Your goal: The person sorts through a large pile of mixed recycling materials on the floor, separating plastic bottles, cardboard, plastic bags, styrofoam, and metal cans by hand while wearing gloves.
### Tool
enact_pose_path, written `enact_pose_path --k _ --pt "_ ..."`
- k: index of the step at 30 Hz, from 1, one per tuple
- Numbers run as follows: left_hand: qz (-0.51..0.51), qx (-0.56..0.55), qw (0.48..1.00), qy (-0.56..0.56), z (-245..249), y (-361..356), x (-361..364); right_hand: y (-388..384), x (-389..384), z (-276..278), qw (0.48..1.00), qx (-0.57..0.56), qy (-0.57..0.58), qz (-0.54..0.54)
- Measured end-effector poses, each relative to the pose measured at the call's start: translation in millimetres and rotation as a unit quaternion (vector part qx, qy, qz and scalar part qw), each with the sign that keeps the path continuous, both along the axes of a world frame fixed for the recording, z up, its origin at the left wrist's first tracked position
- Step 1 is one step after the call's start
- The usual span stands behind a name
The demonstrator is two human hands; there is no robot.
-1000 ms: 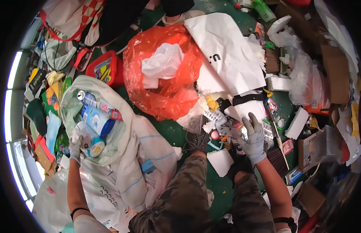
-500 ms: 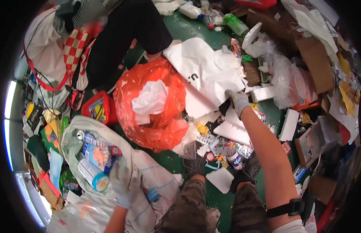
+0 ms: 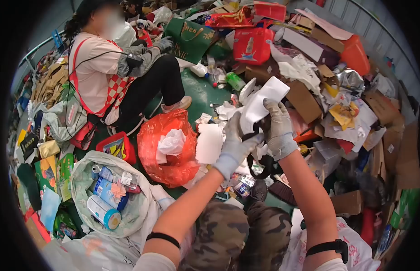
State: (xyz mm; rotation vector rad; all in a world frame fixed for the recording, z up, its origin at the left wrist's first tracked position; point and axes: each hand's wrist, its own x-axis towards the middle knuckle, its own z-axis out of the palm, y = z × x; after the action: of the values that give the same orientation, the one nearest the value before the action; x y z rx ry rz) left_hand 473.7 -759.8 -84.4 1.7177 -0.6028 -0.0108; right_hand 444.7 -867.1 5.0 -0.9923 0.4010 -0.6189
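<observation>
Raised in front of me, a white bag (image 3: 268,97) is gathered between both hands and sticks up away from me. My left hand (image 3: 237,147), in a grey-white work glove, closes on its lower left side. Gripping its right side is my right hand (image 3: 278,128), gloved alike, with bent fingers. A black strap (image 3: 257,169) hangs below the hands. Beneath lies a heap of small scraps, with a white foam piece (image 3: 209,143) on the left. Next to that stands an orange-red plastic bag (image 3: 167,158) with crumpled white plastic inside.
An open white sack (image 3: 144,198) at lower left holds cans and containers, including a blue-and-white can (image 3: 103,211). Behind it is a red basket (image 3: 131,149). Another person (image 3: 99,67) sits at upper left. Cardboard (image 3: 302,97) and mixed packaging pile up along the right.
My left hand has left the white sack and joined the right on the white bag. The bag is lifted and bunched narrower. My view has tilted up, showing more of the other person.
</observation>
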Motion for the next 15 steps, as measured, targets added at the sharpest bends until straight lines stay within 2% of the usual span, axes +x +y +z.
enact_pose_path --k 1,2,3,4,5,6,7,9,11,13,14,15 --pt "-0.061 -0.118 0.99 0.037 31 -7 -5 2 -16 16 1.0 -0.024 0.012 0.0" --pt "-0.129 -0.121 0.981 0.084 58 -2 -16 6 -31 33 0.999 -0.026 -0.013 0.02" --pt "-0.196 -0.121 0.964 0.131 95 12 -30 2 -48 41 0.993 -0.091 0.023 0.067" --pt "-0.201 -0.111 0.965 0.13 97 14 -35 -1 -60 34 0.97 -0.238 0.036 0.043" --pt "-0.203 -0.102 0.965 0.129 91 14 -36 -3 -69 27 0.924 -0.38 0.048 0.022" --pt "-0.189 -0.13 0.97 0.075 83 16 -38 2 -87 25 0.849 -0.52 0.097 -0.016" --pt "-0.22 -0.144 0.958 0.111 82 21 -48 3 -97 12 0.9 -0.428 0.083 0.026" --pt "-0.278 -0.169 0.928 0.18 80 32 -68 3 -121 -3 0.904 -0.415 0.081 0.07" --pt "-0.249 -0.169 0.912 0.279 72 41 -88 8 -146 -16 0.911 -0.381 0.076 0.138" --pt "-0.192 -0.194 0.874 0.402 61 48 -103 19 -167 -1 0.857 -0.416 0.208 0.224" --pt "-0.179 -0.192 0.87 0.417 45 43 -102 22 -169 0 0.842 -0.441 0.221 0.218" --pt "-0.187 -0.213 0.853 0.439 52 46 -108 23 -172 3 0.828 -0.44 0.262 0.228"
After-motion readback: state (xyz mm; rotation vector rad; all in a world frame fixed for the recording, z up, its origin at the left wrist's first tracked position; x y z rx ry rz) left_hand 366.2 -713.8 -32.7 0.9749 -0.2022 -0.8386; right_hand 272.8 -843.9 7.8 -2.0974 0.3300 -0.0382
